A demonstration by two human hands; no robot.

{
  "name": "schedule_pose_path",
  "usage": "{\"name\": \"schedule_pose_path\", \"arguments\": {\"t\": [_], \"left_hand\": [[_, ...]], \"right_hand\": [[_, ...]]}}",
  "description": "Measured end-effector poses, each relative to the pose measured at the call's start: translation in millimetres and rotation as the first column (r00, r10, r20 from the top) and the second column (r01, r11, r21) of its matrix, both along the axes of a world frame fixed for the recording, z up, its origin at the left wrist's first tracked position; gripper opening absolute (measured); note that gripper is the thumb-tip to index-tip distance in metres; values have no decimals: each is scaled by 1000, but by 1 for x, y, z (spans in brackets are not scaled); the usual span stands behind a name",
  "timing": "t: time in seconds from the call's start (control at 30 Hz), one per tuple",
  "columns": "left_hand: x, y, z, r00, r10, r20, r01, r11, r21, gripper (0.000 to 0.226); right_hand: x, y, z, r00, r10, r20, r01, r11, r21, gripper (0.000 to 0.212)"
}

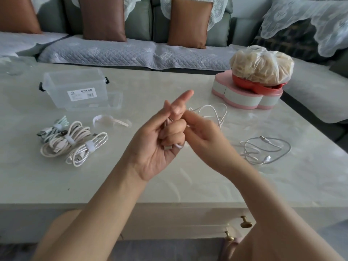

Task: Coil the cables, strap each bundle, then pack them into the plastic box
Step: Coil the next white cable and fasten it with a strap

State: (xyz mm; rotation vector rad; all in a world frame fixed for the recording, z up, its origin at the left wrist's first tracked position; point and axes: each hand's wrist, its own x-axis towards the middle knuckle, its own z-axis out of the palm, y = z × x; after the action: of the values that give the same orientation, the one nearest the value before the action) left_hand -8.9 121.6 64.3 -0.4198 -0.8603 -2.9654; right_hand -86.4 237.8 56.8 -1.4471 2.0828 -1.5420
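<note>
Table (169, 185): cable (212, 108) in both hands (160, 146)

Three bundles (51, 132) (66, 143) (87, 147), two loose cables (265, 149) (213, 112), one box (75, 87)

Counter (169, 185) is polished and glossy, marble-veined, probably stone; plastic box (75, 85) is clear, smooth plastic with a paper label (82, 93); one bundle (90, 147) wears a silvery braided weave, the cream bundle (62, 146) a matt woven sheath, its strap (70, 140) fuzzy white cloth; pale cable (211, 105) is smooth and rubbery, its plug (168, 148) bare bright metal; brown cushions (103, 17) have a leathery sheen; sofa cover (131, 51) is quilted grey cloth; bag (261, 65) is thin, crinkled film; knobs (245, 222) gleam like brass.
</note>
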Motion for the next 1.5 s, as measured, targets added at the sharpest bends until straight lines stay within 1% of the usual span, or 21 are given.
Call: {"name": "schedule_pose_path", "arguments": {"t": [0.07,0.13,0.17,0.23,0.27,0.3,0.33,0.4,0.47,0.53,0.6,0.63,0.73,0.77,0.87,0.97,1.1,1.17,1.3,1.4,1.5], "left_hand": [[0,4,-1,991,131,29,-128,989,-74,55],[0,5,-3,983,185,14,-183,979,-87,54],[1,3,-3,980,199,22,-197,978,-75,51],[2,0,0,969,240,62,-236,970,-60,44],[1,-1,-1,966,249,70,-247,968,-40,40],[0,-2,-1,967,244,71,-243,970,-23,38],[-1,-4,-1,967,243,71,-242,970,-22,37],[-6,-9,-2,949,300,91,-293,952,-89,39],[-8,-12,-2,921,378,92,-356,914,-194,42],[-9,-13,-1,908,410,88,-383,896,-227,41],[-9,-14,1,886,455,87,-419,867,-269,40],[-9,-16,1,857,511,70,-464,823,-327,40],[-10,-21,2,716,698,17,-600,628,-496,36],[-10,-22,3,701,712,30,-609,620,-494,34],[-8,-19,4,736,675,47,-565,651,-507,32],[-7,-12,3,793,610,2,-500,653,-569,32],[-5,-5,6,878,476,37,-376,737,-561,42],[-4,-3,5,901,433,11,-339,720,-606,45],[1,1,3,948,319,3,-220,660,-718,52],[2,3,3,969,249,-2,-164,631,-758,66],[2,5,1,978,207,39,-106,644,-758,69]], "right_hand": [[-1,1,0,993,-70,-93,72,997,21,18],[-3,3,1,971,-144,-190,161,984,77,18],[-3,5,-1,933,-186,-309,231,966,114,20],[-3,11,-3,780,-237,-579,396,903,164,27],[-3,12,-4,715,-227,-662,444,878,179,32],[-3,13,-4,681,-199,-705,460,865,199,34],[-3,15,-2,679,-169,-715,459,857,233,31],[-3,19,2,725,-99,-681,424,844,329,19],[-2,24,3,755,-32,-655,364,851,378,22],[-1,26,3,749,4,-662,311,881,358,30],[-1,28,4,723,-4,-691,262,927,268,31],[-1,30,5,711,-13,-703,242,943,227,30],[1,34,5,707,-5,-707,175,970,168,21],[5,35,4,707,9,-707,152,975,165,19],[15,33,1,672,-4,-740,125,986,108,17],[13,36,5,615,-127,-778,167,986,-29,22],[3,45,9,702,-262,-662,231,963,-137,20],[2,45,8,726,-267,-634,231,963,-141,18],[6,43,7,727,-296,-619,252,954,-160,14],[7,43,9,773,-342,-535,291,940,-180,5],[3,42,12,794,-413,-445,372,910,-182,13]]}}
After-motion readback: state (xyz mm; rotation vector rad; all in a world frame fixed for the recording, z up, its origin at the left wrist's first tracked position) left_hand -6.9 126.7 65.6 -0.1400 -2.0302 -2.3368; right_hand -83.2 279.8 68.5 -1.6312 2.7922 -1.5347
